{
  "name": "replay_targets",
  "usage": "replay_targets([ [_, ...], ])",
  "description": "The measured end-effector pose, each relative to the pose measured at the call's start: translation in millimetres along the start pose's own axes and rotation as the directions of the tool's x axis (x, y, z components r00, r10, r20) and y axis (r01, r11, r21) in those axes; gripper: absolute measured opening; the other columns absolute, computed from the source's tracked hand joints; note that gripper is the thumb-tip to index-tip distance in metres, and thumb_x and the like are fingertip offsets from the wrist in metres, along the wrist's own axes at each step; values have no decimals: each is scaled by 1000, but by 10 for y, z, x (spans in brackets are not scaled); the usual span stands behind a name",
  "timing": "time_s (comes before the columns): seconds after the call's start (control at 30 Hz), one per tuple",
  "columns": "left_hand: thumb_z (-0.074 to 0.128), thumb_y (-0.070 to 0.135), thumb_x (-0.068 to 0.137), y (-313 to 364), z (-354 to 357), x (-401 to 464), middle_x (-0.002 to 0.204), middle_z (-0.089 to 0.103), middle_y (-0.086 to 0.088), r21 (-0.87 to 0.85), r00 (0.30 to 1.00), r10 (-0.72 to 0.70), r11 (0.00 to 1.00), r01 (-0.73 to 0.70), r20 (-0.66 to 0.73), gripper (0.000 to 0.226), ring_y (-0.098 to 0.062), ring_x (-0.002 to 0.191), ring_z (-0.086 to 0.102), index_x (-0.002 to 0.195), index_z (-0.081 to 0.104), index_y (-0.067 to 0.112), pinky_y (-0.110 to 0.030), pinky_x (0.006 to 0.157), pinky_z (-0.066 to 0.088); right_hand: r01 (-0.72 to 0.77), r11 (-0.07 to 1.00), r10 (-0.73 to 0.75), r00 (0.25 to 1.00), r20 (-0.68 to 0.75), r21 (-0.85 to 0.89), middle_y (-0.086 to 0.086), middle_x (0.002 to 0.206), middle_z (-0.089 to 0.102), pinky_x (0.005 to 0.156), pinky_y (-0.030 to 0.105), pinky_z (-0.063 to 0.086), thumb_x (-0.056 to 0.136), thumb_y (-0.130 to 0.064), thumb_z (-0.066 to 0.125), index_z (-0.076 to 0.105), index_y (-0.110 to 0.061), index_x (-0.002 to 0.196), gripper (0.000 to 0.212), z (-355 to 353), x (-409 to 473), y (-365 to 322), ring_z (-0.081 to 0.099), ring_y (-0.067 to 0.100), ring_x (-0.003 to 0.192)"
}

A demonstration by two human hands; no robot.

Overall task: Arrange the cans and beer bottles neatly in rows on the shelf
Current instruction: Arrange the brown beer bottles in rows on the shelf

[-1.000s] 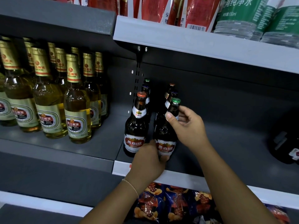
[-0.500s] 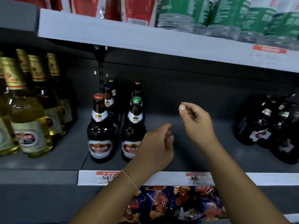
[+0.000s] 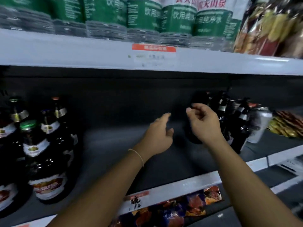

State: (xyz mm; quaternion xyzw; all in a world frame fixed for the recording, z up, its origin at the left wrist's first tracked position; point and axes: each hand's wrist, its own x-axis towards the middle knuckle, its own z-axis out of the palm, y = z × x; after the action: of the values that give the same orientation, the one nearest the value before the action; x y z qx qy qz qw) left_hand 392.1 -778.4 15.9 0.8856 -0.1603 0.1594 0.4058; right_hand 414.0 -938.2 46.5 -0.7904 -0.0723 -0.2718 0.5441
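Observation:
Dark beer bottles in rows [image 3: 44,161] stand at the left of the grey shelf [image 3: 114,145], the front one with a green cap. A second cluster of dark bottles [image 3: 236,122] stands at the right, with a silver can [image 3: 259,126] beside it. My left hand [image 3: 157,136] hovers over the bare middle of the shelf, fingers loosely extended, holding nothing. My right hand [image 3: 203,123] is in front of the leftmost dark bottle [image 3: 195,102] of the right cluster, fingers loosely curled; I cannot tell whether it touches the bottle. The frame is motion-blurred.
The shelf above [image 3: 98,53] carries green-labelled water bottles [image 3: 147,18] and a snack bag [image 3: 268,25]. Snack packets [image 3: 172,208] fill the shelf below. Yellow packets [image 3: 285,125] lie at the far right. A white price strip [image 3: 180,187] edges the shelf front.
The view has swung right. Both hands left the green-capped bottle at the left and moved across the shelf's middle to the dark bottles at the right.

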Motion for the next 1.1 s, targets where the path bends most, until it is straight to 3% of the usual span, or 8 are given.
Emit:
replay_targets([
  [0.17, 52, 18, 95, 85, 497, 348, 149, 39, -6, -35, 998, -21, 999, 24, 64, 59, -20, 135, 41, 149, 27, 19, -40, 111, 38, -78, 982, 72, 996, -44, -173, 5, 115, 64, 96, 32, 49, 94, -24, 63, 52, -8, 133, 44, -352, 344, 387, 61, 20, 105],
  [0.33, 52, 19, 95, 116, 846, 568, 152, 36, -5, -28, 992, -90, 995, 93, 91, 61, -20, 137, 38, 150, 26, 18, -37, 112, 36, -124, 949, 135, 991, 19, -289, 9, 116, 64, 91, 34, 50, 91, -24, 63, 48, -8, 134, 49, -489, 667, 702, 62, 28, 107],
  [0.5, 50, 19, 95, 139, 1012, 661, 151, 36, -6, 3, 982, -154, 988, 155, 108, 60, -22, 136, 39, 149, 25, 20, -32, 111, 35, -158, 950, 179, 982, 53, -267, 11, 116, 64, 89, 35, 51, 90, -21, 63, 52, -7, 126, 40, -443, 920, 870, 61, 30, 108],
  [0.73, 56, 20, 93, 28, 1059, 669, 152, 37, -7, 53, 970, -212, 977, 207, 115, 65, -20, 138, 37, 150, 24, 16, -24, 110, 31, -132, 961, 153, 986, 70, -243, 5, 102, 60, 67, 22, 39, 93, -20, 61, 53, -7, 123, 34, -361, 1063, 975, 55, 18, 81],
  [0.9, 58, 23, 93, -46, 1012, 594, 152, 36, -5, 37, 963, -238, 971, 236, 127, 68, -19, 138, 36, 151, 22, 15, -21, 109, 30, -123, 975, 134, 990, 48, -186, 9, 94, 68, 72, 31, 51, 89, -23, 68, 60, -8, 114, 30, -325, 998, 949, 65, 26, 85],
  [1.03, 63, 31, 90, -115, 900, 503, 152, 36, -5, 11, 958, -259, 966, 259, 126, 76, -18, 137, 37, 151, 21, 15, -25, 109, 35, -51, 986, 51, 999, -6, -160, -5, 72, 64, 70, 28, 48, 81, -28, 78, 62, -20, 87, 19, -225, 798, 798, 62, 16, 73],
  [1.1, 68, 34, 87, -129, 835, 451, 152, 36, -3, -7, 960, -250, 967, 253, 128, 80, -16, 137, 38, 150, 24, 12, -23, 108, 35, -32, 988, 30, 999, -20, -152, -8, 64, 59, 64, 27, 44, 78, -29, 81, 56, -29, 73, 25, -191, 702, 678, 56, 8, 63],
])
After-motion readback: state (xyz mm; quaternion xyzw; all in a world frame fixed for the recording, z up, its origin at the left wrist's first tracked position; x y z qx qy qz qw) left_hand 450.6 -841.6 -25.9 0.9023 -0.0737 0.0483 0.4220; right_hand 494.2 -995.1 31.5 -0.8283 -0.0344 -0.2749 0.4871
